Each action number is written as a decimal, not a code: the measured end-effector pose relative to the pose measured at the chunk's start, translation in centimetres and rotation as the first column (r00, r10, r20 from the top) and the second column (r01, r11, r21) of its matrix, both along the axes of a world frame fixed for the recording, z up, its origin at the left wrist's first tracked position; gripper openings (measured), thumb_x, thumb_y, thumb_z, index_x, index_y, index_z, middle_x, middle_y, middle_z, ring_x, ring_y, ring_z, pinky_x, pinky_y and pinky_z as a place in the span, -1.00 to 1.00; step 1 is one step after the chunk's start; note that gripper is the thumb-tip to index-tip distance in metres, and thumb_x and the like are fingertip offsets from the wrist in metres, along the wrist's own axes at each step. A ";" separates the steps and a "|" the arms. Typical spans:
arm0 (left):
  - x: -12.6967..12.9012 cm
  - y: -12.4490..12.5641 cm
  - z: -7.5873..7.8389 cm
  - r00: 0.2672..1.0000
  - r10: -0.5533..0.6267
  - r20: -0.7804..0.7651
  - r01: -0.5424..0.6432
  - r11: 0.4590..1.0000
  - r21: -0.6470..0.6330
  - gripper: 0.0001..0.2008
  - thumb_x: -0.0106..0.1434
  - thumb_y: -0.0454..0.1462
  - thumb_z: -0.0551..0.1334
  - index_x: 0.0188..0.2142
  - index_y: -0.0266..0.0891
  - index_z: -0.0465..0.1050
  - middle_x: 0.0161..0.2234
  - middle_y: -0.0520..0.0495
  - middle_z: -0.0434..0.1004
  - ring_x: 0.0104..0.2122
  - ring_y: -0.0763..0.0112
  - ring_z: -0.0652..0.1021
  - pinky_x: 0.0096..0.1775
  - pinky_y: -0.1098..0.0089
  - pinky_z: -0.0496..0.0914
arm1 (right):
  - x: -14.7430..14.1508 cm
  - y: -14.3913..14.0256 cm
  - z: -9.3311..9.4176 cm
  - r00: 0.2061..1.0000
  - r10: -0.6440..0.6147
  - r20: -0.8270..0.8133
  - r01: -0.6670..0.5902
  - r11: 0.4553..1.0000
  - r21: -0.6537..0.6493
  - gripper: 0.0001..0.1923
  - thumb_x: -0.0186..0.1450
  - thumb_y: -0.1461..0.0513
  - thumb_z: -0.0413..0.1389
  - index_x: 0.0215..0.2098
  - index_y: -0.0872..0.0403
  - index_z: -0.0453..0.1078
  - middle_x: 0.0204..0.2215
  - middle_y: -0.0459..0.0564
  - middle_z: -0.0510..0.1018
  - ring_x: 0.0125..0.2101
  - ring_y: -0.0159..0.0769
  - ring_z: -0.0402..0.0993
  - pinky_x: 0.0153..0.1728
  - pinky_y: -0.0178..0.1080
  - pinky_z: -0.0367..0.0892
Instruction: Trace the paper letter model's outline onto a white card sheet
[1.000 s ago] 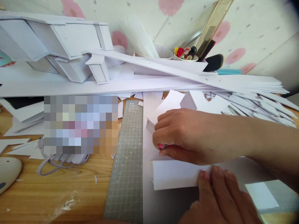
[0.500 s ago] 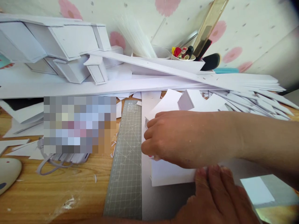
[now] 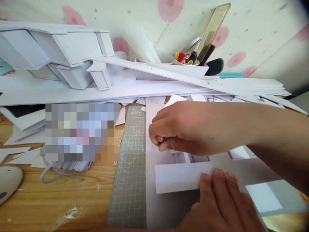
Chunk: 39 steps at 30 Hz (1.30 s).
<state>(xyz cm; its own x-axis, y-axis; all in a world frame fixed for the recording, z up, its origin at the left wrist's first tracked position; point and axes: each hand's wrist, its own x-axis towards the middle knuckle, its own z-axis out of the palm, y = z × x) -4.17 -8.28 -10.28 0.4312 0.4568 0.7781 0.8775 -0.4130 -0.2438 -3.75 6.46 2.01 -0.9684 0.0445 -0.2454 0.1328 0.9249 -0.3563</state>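
My right hand (image 3: 183,127) reaches in from the right, its fingers curled tightly round a slim tool with a pink and grey end (image 3: 159,139). The rest of the tool is hidden in the fist, so its kind cannot be made out. Below it lies a white board piece (image 3: 178,178) with rectangular cut-outs, partly covered by my right hand and forearm. My left hand (image 3: 219,199) lies flat with fingers stretched out, their tips pressing on the near edge of this piece. Underneath is a larger grey-white sheet (image 3: 164,212).
A green cutting mat (image 3: 129,167) shows left of the sheet. White board models (image 3: 74,48), long board strips (image 3: 169,71) and offcuts (image 3: 272,100) lie behind. A cup of tools (image 3: 187,61) stands by the wall. At left are a blurred patch, a looped cable (image 3: 45,178) and a mouse (image 3: 11,183).
My right hand has moved up, away from the near edge, baring the cut-outs and more of the tool's pink end. My left hand has stayed in place.
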 end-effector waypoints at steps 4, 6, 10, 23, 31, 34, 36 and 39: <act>-0.5 0.4 -0.4 0.995 -0.099 -0.015 0.099 0.993 0.056 -0.86 0.20 -0.27 0.24 -0.28 -0.24 0.56 -0.33 0.03 0.63 -0.40 0.39 0.61 -0.52 0.56 0.48 | 0.3 0.2 -0.6 0.998 -0.057 0.007 0.058 0.997 -0.042 -0.87 0.29 0.31 0.06 -0.44 0.09 0.35 -0.50 -0.07 0.46 -0.46 -0.35 0.31 -0.44 -0.27 0.10; -0.7 0.6 -0.5 0.995 -0.096 -0.002 0.096 0.995 0.029 -0.86 0.19 -0.26 0.25 -0.29 -0.24 0.56 -0.36 0.03 0.63 -0.44 0.41 0.61 -0.57 0.58 0.45 | 0.3 0.2 -1.2 0.998 -0.065 0.020 0.066 0.997 -0.046 -0.86 0.28 0.31 0.07 -0.46 0.10 0.33 -0.51 -0.07 0.46 -0.46 -0.35 0.30 -0.45 -0.27 0.09; -0.5 0.5 -0.5 0.996 -0.093 0.015 0.092 0.996 0.021 -0.84 0.19 -0.25 0.24 -0.30 -0.27 0.57 -0.39 0.03 0.62 -0.48 0.41 0.60 -0.60 0.59 0.43 | 0.2 0.1 -1.9 0.997 -0.079 0.024 0.080 0.996 -0.043 -0.86 0.27 0.32 0.06 -0.46 0.11 0.34 -0.52 -0.06 0.45 -0.45 -0.35 0.30 -0.45 -0.28 0.08; 0.5 0.8 -1.1 0.997 -0.067 -0.025 0.066 0.997 -0.029 -0.74 0.18 -0.13 0.23 -0.27 -0.30 0.48 -0.35 -0.16 0.62 -0.39 0.20 0.61 -0.42 0.33 0.52 | 0.3 0.3 -2.2 0.997 -0.063 -0.049 0.065 0.997 0.035 -0.86 0.25 0.34 0.05 -0.46 0.16 0.38 -0.45 0.00 0.40 -0.37 -0.32 0.28 -0.35 -0.26 0.15; 0.5 0.4 -1.9 0.995 -0.077 0.062 0.080 0.996 -0.039 -0.75 0.17 -0.16 0.24 -0.26 -0.30 0.48 -0.37 -0.18 0.61 -0.38 0.17 0.62 -0.46 0.35 0.52 | 0.3 2.0 -1.8 0.990 -0.135 -0.050 0.138 0.989 0.060 -0.86 0.26 0.36 0.04 -0.42 0.14 0.41 -0.41 -0.01 0.42 -0.33 -0.30 0.30 -0.29 -0.25 0.19; 0.3 0.0 -2.5 0.991 -0.092 0.100 0.090 0.996 0.029 -0.80 0.14 -0.22 0.28 -0.27 -0.31 0.50 -0.35 -0.17 0.62 -0.39 0.18 0.62 -0.56 0.44 0.48 | 0.3 2.3 -1.7 0.991 -0.129 -0.047 0.132 0.988 0.076 -0.86 0.25 0.36 0.05 -0.42 0.14 0.42 -0.40 -0.01 0.42 -0.32 -0.29 0.31 -0.30 -0.26 0.19; 0.3 -0.2 -2.8 0.990 -0.086 0.110 0.082 0.996 0.041 -0.81 0.14 -0.24 0.28 -0.28 -0.32 0.51 -0.34 -0.17 0.62 -0.41 0.20 0.62 -0.61 0.49 0.46 | 0.3 2.3 -1.7 0.992 -0.115 -0.048 0.119 0.988 0.095 -0.86 0.26 0.36 0.05 -0.41 0.14 0.43 -0.39 0.00 0.43 -0.32 -0.29 0.31 -0.31 -0.25 0.19; 1.0 -0.5 -3.1 0.990 -0.019 0.141 0.010 0.998 0.068 -0.81 0.16 -0.24 0.27 -0.31 -0.35 0.53 -0.37 -0.16 0.62 -0.46 0.21 0.62 -0.63 0.49 0.46 | 0.4 1.8 -1.8 0.995 -0.078 -0.065 0.087 0.984 0.154 -0.87 0.27 0.35 0.06 -0.41 0.15 0.42 -0.38 0.01 0.43 -0.30 -0.28 0.31 -0.30 -0.24 0.18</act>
<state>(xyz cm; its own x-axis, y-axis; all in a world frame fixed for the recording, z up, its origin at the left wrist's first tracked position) -3.14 -8.76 -13.37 0.3204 0.3959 0.8606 0.8993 -0.4126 -0.1449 -3.30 8.30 0.20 -0.9723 0.1585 -0.1719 0.1944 0.9565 -0.2174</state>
